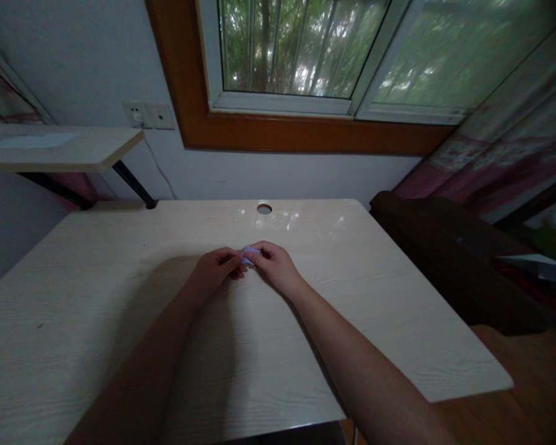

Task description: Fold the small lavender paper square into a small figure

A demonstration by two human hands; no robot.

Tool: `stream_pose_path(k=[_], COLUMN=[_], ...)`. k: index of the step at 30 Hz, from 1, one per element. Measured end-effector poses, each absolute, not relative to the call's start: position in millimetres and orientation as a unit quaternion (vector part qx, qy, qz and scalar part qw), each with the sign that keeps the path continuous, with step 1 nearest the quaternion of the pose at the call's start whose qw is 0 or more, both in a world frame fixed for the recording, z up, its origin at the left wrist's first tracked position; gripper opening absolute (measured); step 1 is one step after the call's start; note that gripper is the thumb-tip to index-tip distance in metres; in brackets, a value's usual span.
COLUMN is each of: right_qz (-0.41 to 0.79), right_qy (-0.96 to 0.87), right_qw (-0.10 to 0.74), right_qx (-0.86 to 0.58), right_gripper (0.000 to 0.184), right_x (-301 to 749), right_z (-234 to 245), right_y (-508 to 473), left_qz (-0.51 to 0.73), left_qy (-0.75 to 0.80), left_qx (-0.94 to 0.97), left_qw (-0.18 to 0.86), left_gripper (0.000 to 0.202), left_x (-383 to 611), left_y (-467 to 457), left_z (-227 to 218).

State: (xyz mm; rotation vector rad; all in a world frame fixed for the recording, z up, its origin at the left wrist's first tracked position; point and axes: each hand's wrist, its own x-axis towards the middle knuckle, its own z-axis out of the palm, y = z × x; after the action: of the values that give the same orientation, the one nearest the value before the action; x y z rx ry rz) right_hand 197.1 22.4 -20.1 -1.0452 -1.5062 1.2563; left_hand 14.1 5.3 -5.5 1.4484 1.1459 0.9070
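Between my two hands, over the middle of the desk, is a small pale purple piece [249,253] that looks like folded paper. My left hand [217,267] pinches its left edge between thumb and fingers. From the other side, my right hand [276,264] grips it with the thumb on top and the fingers behind. The fingertips of both hands nearly meet and cover much of the piece, so its full shape is hidden.
The pale wood-grain desk [380,321] has a round cable hole [264,209] near its back edge. A raised shelf [74,151] on black legs stands at the left. Behind are a window [301,55] and wall sockets [148,115]. Dark wooden furniture [445,247] lies to the right.
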Motion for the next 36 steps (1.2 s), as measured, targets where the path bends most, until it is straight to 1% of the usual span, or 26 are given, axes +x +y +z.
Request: stream_pose_path(k=[9,14,19,23,27,31,36], right_qz=[0.436,0.446,0.47,0.473,0.485,0.484,0.488], right_qy=[-0.616,-0.59,-0.551,-0.553,-0.573,-0.601,-0.623], right_qw=[0.473,0.492,0.514,0.512,0.49,0.458,0.44], right_qx=[-0.455,-0.46,-0.459,-0.457,-0.444,-0.442,-0.426], right_gripper=[0.023,0.025,0.027,0.027,0.029,0.03,0.028], right_x=[198.7,200.0,201.7,201.1,200.0,199.8,199.8], right_z=[-21.2,-19.0,-17.8,-17.1,-19.2,-21.7,-20.0], right_y=[23.4,25.7,28.5,27.8,25.6,23.7,22.0], left_qz=[0.386,0.412,0.457,0.477,0.428,0.363,0.359], left_qy=[0.504,0.519,0.539,0.531,0.514,0.505,0.503], left_qx=[0.578,0.557,0.533,0.537,0.593,0.657,0.664], left_qw=[0.513,0.501,0.465,0.449,0.448,0.425,0.42], left_gripper=[0.029,0.027,0.023,0.027,0.033,0.029,0.027], left_x=[15.8,14.2,10.9,11.9,14.7,15.3,14.2], left_y=[4.9,5.6,4.9,5.1,5.5,4.8,3.8], left_z=[-2.7,-2.8,-0.8,-0.6,-2.9,-3.4,-1.1])
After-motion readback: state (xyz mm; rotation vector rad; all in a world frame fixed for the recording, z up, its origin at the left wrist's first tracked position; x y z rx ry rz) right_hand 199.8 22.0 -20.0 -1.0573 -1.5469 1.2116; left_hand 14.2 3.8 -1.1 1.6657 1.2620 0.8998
